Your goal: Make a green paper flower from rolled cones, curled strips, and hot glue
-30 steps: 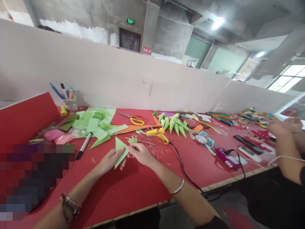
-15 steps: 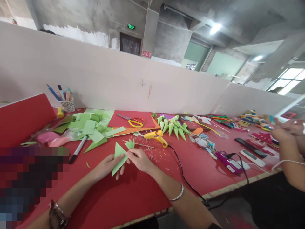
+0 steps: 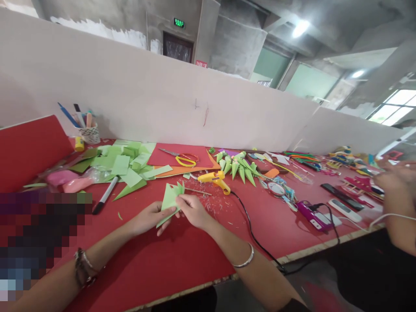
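Pinched between the closed fingers [image 3: 173,209] of both hands, green paper [image 3: 169,201]; wrists low above the red tabletop [image 3: 195,255].

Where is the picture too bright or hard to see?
Head view: the ceiling lamp and the window glare white. Head view: the red sign is too blurry to read. Head view: big blocky squares hide the lower left.
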The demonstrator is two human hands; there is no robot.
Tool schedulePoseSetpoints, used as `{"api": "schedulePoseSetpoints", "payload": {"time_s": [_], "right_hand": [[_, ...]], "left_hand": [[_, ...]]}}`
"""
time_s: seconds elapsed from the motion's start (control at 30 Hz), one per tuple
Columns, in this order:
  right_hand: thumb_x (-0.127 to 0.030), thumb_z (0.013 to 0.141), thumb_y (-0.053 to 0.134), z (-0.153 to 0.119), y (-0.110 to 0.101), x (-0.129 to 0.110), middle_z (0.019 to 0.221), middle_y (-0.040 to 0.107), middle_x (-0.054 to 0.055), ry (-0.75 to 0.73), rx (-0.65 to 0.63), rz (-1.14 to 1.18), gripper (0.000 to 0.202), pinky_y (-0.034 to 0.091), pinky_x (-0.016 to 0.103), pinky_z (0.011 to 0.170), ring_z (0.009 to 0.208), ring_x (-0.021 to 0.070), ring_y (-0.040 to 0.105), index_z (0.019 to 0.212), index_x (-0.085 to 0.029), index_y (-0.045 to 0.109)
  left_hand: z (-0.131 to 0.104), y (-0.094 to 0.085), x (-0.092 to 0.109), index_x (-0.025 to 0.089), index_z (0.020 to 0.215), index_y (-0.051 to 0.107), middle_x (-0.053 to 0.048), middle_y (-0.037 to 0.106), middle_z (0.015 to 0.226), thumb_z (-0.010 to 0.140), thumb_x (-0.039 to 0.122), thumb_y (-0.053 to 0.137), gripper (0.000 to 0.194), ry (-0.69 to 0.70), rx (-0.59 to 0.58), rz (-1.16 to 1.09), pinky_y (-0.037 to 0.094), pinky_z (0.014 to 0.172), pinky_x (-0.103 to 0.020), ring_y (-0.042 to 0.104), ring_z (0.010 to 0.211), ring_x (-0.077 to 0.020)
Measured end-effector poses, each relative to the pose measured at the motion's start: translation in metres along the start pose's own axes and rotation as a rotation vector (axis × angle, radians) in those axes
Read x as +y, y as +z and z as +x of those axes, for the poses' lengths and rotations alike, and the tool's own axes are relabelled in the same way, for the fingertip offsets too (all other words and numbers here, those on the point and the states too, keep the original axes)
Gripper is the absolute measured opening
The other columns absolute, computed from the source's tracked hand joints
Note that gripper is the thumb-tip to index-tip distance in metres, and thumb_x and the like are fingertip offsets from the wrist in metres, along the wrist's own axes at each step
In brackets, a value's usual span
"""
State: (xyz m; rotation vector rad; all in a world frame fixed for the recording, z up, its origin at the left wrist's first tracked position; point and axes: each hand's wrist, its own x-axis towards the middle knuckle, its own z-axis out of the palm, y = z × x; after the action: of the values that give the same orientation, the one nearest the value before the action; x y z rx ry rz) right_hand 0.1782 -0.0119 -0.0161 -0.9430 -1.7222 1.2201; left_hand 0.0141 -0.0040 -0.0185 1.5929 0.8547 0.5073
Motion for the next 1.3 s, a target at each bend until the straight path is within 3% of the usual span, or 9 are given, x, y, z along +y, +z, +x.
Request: {"api": "schedulePoseSetpoints", "payload": {"time_s": [0.1,0.23,0.43,0.57,0.73,0.87,1.03,1.17,1.3], "right_hand": [[-0.041,0.085,0.039,0.0006,-0.0034,0.0009,0.05,0.039,-0.005,0.003,0.066,-0.005,0.035,0.028,0.021,0.047,0.046,0.0066,0.033,0.058,-0.018,0.038],[-0.04,0.082,0.044,-0.0001,-0.0062,0.0024,0.05,0.036,-0.006,0.05,-0.017,-0.02,0.032,0.026,0.02,0.046,0.046,0.0061,0.032,0.059,-0.018,0.039],[-0.045,0.081,0.043,-0.0023,-0.0042,0.0012,0.05,0.041,-0.004,0.095,-0.07,-0.018,0.037,0.03,0.021,0.048,0.047,0.0068,0.038,0.058,-0.016,0.042],[-0.049,0.082,0.04,-0.0024,-0.0034,0.0016,0.049,0.042,-0.004,0.108,-0.033,-0.038,0.04,0.031,0.021,0.049,0.048,0.0072,0.039,0.058,-0.016,0.043],[-0.051,0.082,0.038,-0.0009,-0.004,0.0037,0.051,0.044,-0.003,0.098,-0.025,-0.05,0.042,0.032,0.021,0.048,0.047,0.007,0.04,0.06,-0.015,0.045],[-0.05,0.081,0.042,-0.0006,-0.0048,0.004,0.049,0.044,-0.004,0.108,-0.063,-0.03,0.041,0.031,0.02,0.047,0.045,0.0062,0.039,0.06,-0.015,0.045],[-0.049,0.08,0.044,-0.0039,-0.003,0.0041,0.046,0.041,-0.005,0.155,-0.115,-0.041,0.042,0.027,0.02,0.044,0.042,0.0049,0.035,0.054,-0.016,0.041],[-0.049,0.079,0.046,-0.0047,-0.0018,0.0024,0.047,0.038,-0.006,0.146,-0.137,-0.003,0.04,0.026,0.019,0.043,0.043,0.005,0.035,0.057,-0.016,0.04],[-0.048,0.081,0.043,-0.004,-0.0021,0.0,0.048,0.038,-0.006,0.137,-0.128,0.001,0.038,0.026,0.02,0.044,0.045,0.0057,0.037,0.059,-0.017,0.04]], "left_hand": [[-0.0016,-0.0016,0.0008,0.015,0.064,0.052,0.006,0.046,0.041,0.081,0.052,0.041,0.042,0.033,0.083,0.029,0.037,0.048,-0.019,0.044,0.038,-0.0072],[-0.004,-0.0027,0.0055,0.016,0.078,0.055,0.006,0.049,0.05,0.081,0.05,0.041,0.037,0.041,0.186,0.057,0.034,0.044,-0.019,0.042,0.041,-0.0079],[-0.0053,0.0022,0.0091,0.015,0.09,0.061,-0.002,0.065,0.088,0.082,0.042,0.042,0.034,0.157,0.158,0.151,0.042,0.078,-0.026,0.056,0.085,-0.0194],[-0.0033,0.0046,0.0045,0.015,0.086,0.063,-0.001,0.065,0.083,0.083,0.042,0.041,0.035,0.17,0.179,0.174,0.043,0.073,-0.025,0.057,0.078,-0.0172],[-0.0048,0.0025,0.0026,0.013,0.071,0.06,0.002,0.057,0.056,0.081,0.045,0.043,0.038,0.083,0.162,0.143,0.039,0.049,-0.019,0.049,0.047,-0.009],[-0.0055,0.0004,0.0075,0.014,0.074,0.06,-0.002,0.062,0.069,0.08,0.045,0.046,0.034,0.114,0.127,0.084,0.042,0.057,-0.021,0.054,0.056,-0.0107],[-0.0052,0.0028,0.0089,0.016,0.076,0.051,0.003,0.051,0.064,0.079,0.045,0.044,0.03,0.205,0.381,0.123,0.038,0.055,-0.019,0.047,0.06,-0.0109],[-0.006,0.0041,0.0063,0.016,0.061,0.045,0.005,0.04,0.055,0.079,0.044,0.044,0.034,0.183,0.39,0.224,0.032,0.048,-0.019,0.038,0.052,-0.0087],[-0.008,0.0035,0.0072,0.015,0.068,0.053,0.002,0.05,0.061,0.081,0.045,0.041,0.035,0.174,0.334,0.191,0.036,0.052,-0.02,0.045,0.058,-0.011]]}}
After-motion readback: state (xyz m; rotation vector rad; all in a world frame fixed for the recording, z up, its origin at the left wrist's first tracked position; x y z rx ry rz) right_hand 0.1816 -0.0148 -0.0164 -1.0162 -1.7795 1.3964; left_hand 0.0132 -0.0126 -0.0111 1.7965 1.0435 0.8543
